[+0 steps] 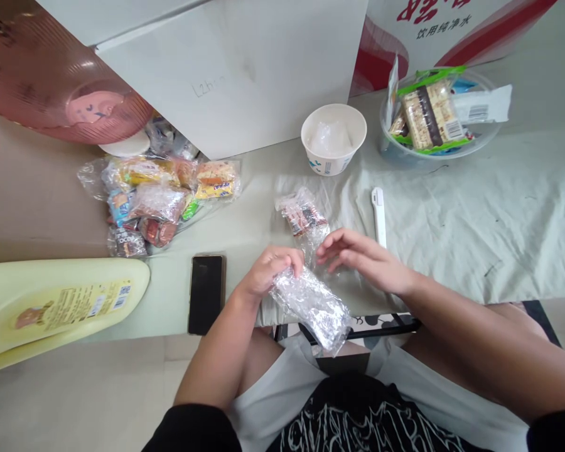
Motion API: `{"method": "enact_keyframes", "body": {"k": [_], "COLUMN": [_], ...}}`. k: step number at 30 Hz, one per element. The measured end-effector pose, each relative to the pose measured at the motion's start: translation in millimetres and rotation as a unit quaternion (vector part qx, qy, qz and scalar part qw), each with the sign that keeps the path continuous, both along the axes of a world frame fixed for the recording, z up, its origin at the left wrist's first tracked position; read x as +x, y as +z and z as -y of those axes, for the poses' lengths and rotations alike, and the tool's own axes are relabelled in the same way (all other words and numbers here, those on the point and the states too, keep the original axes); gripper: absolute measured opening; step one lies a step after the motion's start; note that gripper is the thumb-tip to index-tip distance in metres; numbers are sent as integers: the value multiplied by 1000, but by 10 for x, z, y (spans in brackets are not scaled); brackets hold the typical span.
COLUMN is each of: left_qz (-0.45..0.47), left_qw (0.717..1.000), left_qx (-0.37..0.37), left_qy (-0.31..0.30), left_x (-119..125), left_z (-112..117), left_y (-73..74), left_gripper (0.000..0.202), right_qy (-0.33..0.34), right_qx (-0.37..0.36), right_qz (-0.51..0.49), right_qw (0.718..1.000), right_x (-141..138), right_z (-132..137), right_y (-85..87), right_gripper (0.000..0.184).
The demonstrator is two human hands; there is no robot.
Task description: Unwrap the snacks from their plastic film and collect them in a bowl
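Note:
My left hand is closed round the top of a crinkled clear plastic wrapper, which slants down toward my lap. My right hand hovers just right of it, fingers loosely spread and curved, touching the wrapper's upper edge or close to it; nothing shows in that hand. Just beyond my fingers lies a small wrapped snack with a dark red label on the pale cloth.
A black phone lies left of my hands. A clear bag of wrapped snacks sits further left. A white paper bowl, a white utensil, a clear bowl of snack bars, a white box and a yellow bottle stand around.

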State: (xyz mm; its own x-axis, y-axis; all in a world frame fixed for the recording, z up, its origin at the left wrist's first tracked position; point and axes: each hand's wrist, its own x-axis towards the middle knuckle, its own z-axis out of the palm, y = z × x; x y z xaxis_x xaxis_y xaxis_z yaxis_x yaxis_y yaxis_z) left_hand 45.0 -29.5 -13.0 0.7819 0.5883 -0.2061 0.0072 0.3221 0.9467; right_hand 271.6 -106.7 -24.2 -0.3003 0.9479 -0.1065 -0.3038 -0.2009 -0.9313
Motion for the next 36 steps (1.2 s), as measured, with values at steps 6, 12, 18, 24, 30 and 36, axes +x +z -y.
{"method": "enact_keyframes", "body": {"k": [6,12,18,24,30,36], "left_qz": [-5,60,-40,-106,-64,18], "left_qw": [997,984,983,989,991,995], "left_qx": [37,-142,-123,-77,4,-28], "left_qy": [-63,85,129,67,116,99], "left_x": [-32,102,205,149,118,82], "left_z": [43,169,206,160,142,92], "left_y": [38,-30,-108,-61,-100,-53], "left_gripper": [31,80,65,34,28,43], "right_qy": [104,-28,-79,-76,-41,-54], "right_qx": [5,-33,11,45,57,95], "right_qz": [151,143,202,238,197,151], "right_qw": [983,989,976,967,978,983], "right_x": [-164,-204,-236,-215,-198,-96], "right_z": [69,40,80,100,109,77], "right_y": [65,44,3,-19,-13,108], "right_gripper": [23,25,28,25,16,20]}}
